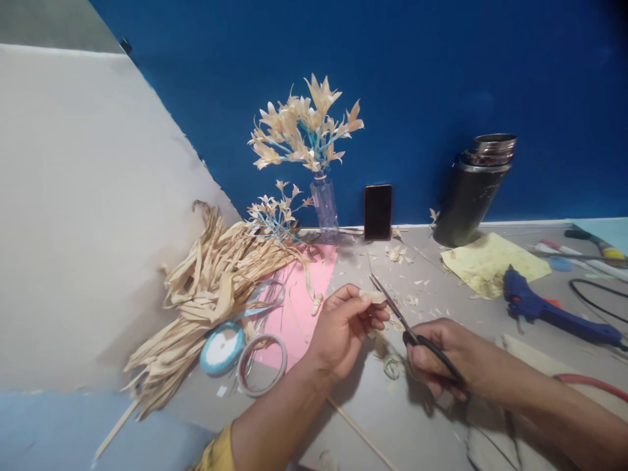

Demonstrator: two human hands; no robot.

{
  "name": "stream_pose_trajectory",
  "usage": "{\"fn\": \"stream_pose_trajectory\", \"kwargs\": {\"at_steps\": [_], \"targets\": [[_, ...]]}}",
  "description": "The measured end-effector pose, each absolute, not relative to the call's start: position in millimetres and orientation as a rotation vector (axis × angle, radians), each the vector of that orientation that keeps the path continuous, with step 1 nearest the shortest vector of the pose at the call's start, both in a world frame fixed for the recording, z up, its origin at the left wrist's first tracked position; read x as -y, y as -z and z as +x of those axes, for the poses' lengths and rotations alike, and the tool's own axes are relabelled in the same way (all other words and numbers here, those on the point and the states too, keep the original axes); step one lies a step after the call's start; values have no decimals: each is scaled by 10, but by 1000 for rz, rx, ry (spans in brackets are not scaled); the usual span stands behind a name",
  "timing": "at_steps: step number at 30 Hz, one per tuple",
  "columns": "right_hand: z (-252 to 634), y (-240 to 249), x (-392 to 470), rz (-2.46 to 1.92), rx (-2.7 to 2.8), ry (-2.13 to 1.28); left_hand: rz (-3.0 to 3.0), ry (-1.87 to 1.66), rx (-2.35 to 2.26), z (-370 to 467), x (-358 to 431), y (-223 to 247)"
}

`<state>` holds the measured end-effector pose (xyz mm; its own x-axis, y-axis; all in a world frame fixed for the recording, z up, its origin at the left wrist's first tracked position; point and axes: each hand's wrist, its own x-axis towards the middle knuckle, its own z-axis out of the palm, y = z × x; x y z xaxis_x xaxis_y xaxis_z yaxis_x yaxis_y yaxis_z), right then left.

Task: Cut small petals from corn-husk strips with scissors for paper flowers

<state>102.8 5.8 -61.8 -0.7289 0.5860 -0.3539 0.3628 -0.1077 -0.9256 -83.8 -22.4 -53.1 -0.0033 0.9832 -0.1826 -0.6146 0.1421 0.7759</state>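
Between the thumb and fingers of my left hand (343, 324) is a small pale strip of dried husk (373, 296), held above the table. My right hand (436, 356) grips black-handled scissors (400, 317), whose blades point up and left, close beside the strip. Whether the blades touch it I cannot tell. Small husk scraps (409, 301) lie scattered on the table behind my hands. A pink sheet (294, 314) is left of my left hand, near a roll of tape (262, 365) and a spool of blue ribbon (222, 348).
A bundle of dried husks (210, 275) lies left. Husk flowers (309, 124) stand in a clear bottle (324, 206) by the wall, near a phone (377, 212) and a dark flask (473, 193). A blue glue gun (554, 311) and yellow paper (495, 261) are right.
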Motion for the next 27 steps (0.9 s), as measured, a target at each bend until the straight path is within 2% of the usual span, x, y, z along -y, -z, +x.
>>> {"fn": "stream_pose_trajectory", "kwargs": {"at_steps": [14,22,27], "targets": [[1029,617,-55,-1076,1901,-1996,540,-1363,-809,-835,227,537],[1026,587,-84,-1060,1962,-1836,620,-1356,-891,-838,227,535],[1006,549,-63,-1031,1975,-1888,678,-1388,-974,-847,215,550]]}}
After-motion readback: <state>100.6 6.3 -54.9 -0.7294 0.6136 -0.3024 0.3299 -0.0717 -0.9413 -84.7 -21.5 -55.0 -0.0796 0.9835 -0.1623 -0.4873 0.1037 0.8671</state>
